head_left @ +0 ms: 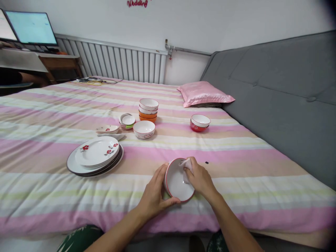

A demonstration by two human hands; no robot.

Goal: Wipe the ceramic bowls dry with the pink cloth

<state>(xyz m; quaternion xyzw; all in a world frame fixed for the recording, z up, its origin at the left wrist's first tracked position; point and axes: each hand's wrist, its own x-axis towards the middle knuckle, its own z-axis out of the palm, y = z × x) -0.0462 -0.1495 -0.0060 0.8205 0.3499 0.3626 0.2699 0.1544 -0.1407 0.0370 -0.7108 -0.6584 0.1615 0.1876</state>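
A white bowl with a red rim [176, 182] is tilted on its side near the bed's front edge, its opening facing me. My left hand [154, 194] grips it from the left, thumb along the lower rim and fingers around the outside. In my right hand [198, 176] is a pale cloth [186, 171], pinched and pressed against the inside of the bowl at its right upper rim. Part of the cloth is hidden by the fingers. A small dark speck [207, 162] lies on the bedspread just beyond my right hand.
Stacked plates [98, 150] lie at left. Behind them are small dishes [107, 129], little cups [128, 120], a single bowl [144, 128] and a bowl stack [148, 105]. Two nested bowls [200, 120] stand at right, before a pink pillow [204, 92]. A grey headboard [275, 80] borders the right.
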